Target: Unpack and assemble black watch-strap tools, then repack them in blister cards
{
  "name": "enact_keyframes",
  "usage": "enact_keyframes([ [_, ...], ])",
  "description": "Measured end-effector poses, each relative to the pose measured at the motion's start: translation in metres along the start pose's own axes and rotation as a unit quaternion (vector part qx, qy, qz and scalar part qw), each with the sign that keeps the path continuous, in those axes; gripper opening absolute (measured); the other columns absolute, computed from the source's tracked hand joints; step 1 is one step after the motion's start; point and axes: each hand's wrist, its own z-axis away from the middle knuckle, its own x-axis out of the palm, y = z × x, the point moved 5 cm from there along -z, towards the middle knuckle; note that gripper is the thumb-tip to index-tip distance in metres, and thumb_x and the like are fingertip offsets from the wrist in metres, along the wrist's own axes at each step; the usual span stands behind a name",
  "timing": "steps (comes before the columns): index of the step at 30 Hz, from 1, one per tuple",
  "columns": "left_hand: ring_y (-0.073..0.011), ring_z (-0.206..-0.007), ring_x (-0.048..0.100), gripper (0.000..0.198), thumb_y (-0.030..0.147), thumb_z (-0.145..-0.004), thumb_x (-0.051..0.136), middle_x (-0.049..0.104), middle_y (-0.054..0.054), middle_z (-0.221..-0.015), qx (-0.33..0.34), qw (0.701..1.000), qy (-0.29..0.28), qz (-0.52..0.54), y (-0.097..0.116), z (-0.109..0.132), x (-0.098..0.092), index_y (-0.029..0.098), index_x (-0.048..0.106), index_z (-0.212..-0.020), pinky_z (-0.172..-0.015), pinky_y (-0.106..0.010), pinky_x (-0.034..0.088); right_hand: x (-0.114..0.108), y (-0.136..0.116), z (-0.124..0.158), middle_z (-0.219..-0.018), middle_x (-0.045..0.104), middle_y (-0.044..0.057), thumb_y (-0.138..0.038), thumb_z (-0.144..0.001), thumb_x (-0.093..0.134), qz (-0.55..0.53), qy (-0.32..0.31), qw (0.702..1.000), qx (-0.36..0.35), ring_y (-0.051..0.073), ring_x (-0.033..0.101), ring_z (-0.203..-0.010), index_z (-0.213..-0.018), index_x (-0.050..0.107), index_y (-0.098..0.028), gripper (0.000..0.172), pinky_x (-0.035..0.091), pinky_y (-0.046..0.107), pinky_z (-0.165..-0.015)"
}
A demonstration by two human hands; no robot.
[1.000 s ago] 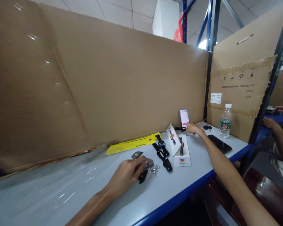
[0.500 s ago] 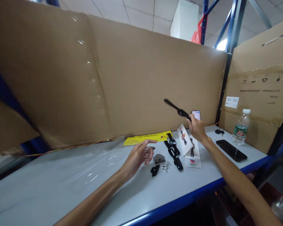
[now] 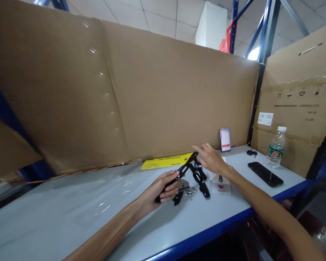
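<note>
My left hand [image 3: 165, 186] is closed around a long black slotted tool [image 3: 187, 167], which slants up to the right above the table. My right hand [image 3: 212, 159] is by the tool's upper end with its fingers stretched out; whether it touches the tool I cannot tell. More black tools [image 3: 202, 185] lie just under the right hand. Below the left hand are a small black part [image 3: 178, 198], a grey flat piece, mostly covered, and a little heap of shiny metal pieces [image 3: 190, 193]. A white printed card [image 3: 222, 187] is partly hidden behind my right hand.
A yellow printed sheet [image 3: 163, 162] lies against the tall cardboard wall [image 3: 179, 90]. On the right are a lit phone [image 3: 225, 139] standing up, a dark phone [image 3: 265, 174], keys [image 3: 251, 152] and a water bottle [image 3: 276, 148]. The table has a blue front edge [image 3: 206, 237].
The black tool has come down from my right hand into my left, which has closed on it. My right hand has moved left and its fingers have let go.
</note>
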Motion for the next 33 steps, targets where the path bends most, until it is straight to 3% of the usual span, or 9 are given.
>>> enact_keyframes([
  [3, -0.002, -0.034, 0.019, 0.023, 0.033, -0.089, 0.065, 0.031, 0.011, -0.047, 0.047, 0.997, 0.063, 0.016, 0.004, -0.004, -0.01, 0.016, 0.052, -0.08, -0.031, -0.013, 0.017, 0.01, 0.04, 0.0, -0.114, 0.067, 0.016, -0.029, -0.097, 0.046, 0.008, -0.058, 0.978, 0.198, 0.027, 0.06, -0.109, -0.127, 0.056, -0.014, 0.035, 0.047, 0.035, -0.085],
  [5, -0.0024, -0.033, 0.02, 0.021, 0.031, -0.091, 0.061, 0.029, 0.012, -0.046, 0.065, 0.992, 0.107, 0.033, 0.006, -0.006, -0.017, 0.015, 0.053, -0.08, -0.031, -0.014, 0.017, 0.025, 0.06, 0.005, -0.115, 0.068, 0.019, -0.036, -0.096, 0.048, 0.001, -0.138, 0.953, 0.27, 0.029, 0.063, -0.106, -0.122, 0.059, -0.012, 0.037, 0.047, 0.034, -0.081],
  [9, -0.0026, -0.033, 0.02, 0.02, 0.027, -0.095, 0.053, 0.029, 0.011, -0.046, 0.065, 0.985, 0.149, 0.065, 0.008, -0.006, -0.025, 0.015, 0.053, -0.079, -0.031, -0.015, 0.021, 0.046, 0.082, 0.013, -0.11, 0.072, 0.016, -0.04, -0.084, 0.064, -0.03, -0.252, 0.923, 0.291, 0.027, 0.068, -0.096, -0.108, 0.067, -0.013, 0.036, 0.044, 0.027, -0.068],
  [13, -0.0029, -0.033, 0.021, 0.02, 0.029, -0.096, 0.052, 0.029, 0.011, -0.045, 0.077, 0.982, 0.156, 0.069, 0.012, -0.004, -0.026, 0.014, 0.054, -0.082, -0.032, -0.015, 0.021, 0.041, 0.098, 0.017, -0.101, 0.074, 0.011, -0.037, -0.074, 0.073, -0.03, -0.298, 0.905, 0.301, 0.023, 0.07, -0.087, -0.096, 0.072, -0.016, 0.03, 0.041, 0.024, -0.062],
  [22, -0.0037, -0.032, 0.022, 0.02, 0.028, -0.098, 0.046, 0.03, 0.011, -0.045, 0.092, 0.981, 0.154, 0.081, 0.015, -0.005, -0.026, 0.013, 0.056, -0.089, -0.033, -0.015, 0.022, 0.034, 0.104, 0.019, -0.116, 0.068, 0.021, -0.035, -0.09, 0.056, 0.036, -0.239, 0.919, 0.311, 0.03, 0.065, -0.105, -0.11, 0.068, -0.011, 0.033, 0.044, 0.032, -0.075],
  [25, -0.0047, -0.032, 0.023, 0.026, 0.029, -0.1, 0.04, 0.031, 0.01, -0.046, 0.101, 0.976, 0.168, 0.1, 0.016, -0.006, -0.029, 0.011, 0.057, -0.096, -0.032, -0.016, 0.023, 0.025, 0.088, 0.009, -0.118, 0.068, 0.021, -0.03, -0.093, 0.053, 0.047, -0.154, 0.95, 0.267, 0.03, 0.062, -0.112, -0.115, 0.066, -0.01, 0.032, 0.044, 0.033, -0.081],
  [28, -0.0052, -0.032, 0.024, 0.031, 0.029, -0.102, 0.035, 0.031, 0.01, -0.047, 0.114, 0.969, 0.183, 0.12, 0.017, -0.005, -0.033, 0.009, 0.058, -0.101, -0.032, -0.016, 0.024, 0.018, 0.047, -0.003, -0.104, 0.074, 0.011, -0.026, -0.095, 0.052, -0.057, -0.108, 0.98, 0.157, 0.021, 0.067, -0.097, -0.114, 0.067, -0.016, 0.026, 0.044, 0.028, -0.08],
  [30, -0.005, -0.032, 0.025, 0.031, 0.028, -0.102, 0.034, 0.031, 0.01, -0.048, 0.115, 0.966, 0.191, 0.133, 0.018, -0.004, -0.035, 0.01, 0.059, -0.104, -0.033, -0.016, 0.024, 0.02, 0.006, -0.008, -0.096, 0.075, 0.006, -0.026, -0.092, 0.057, -0.132, -0.163, 0.976, 0.056, 0.018, 0.068, -0.086, -0.106, 0.07, -0.019, 0.02, 0.044, 0.025, -0.075],
  [33, -0.0046, -0.035, 0.029, 0.027, 0.029, -0.101, 0.039, 0.034, 0.009, -0.052, 0.104, 0.961, 0.203, 0.156, 0.016, -0.005, -0.037, 0.012, 0.058, -0.108, -0.035, -0.014, 0.026, 0.028, -0.053, -0.008, -0.097, 0.074, 0.006, -0.032, -0.08, 0.073, -0.146, -0.274, 0.946, -0.092, 0.021, 0.067, -0.09, -0.104, 0.071, -0.022, 0.026, 0.043, 0.025, -0.067],
])
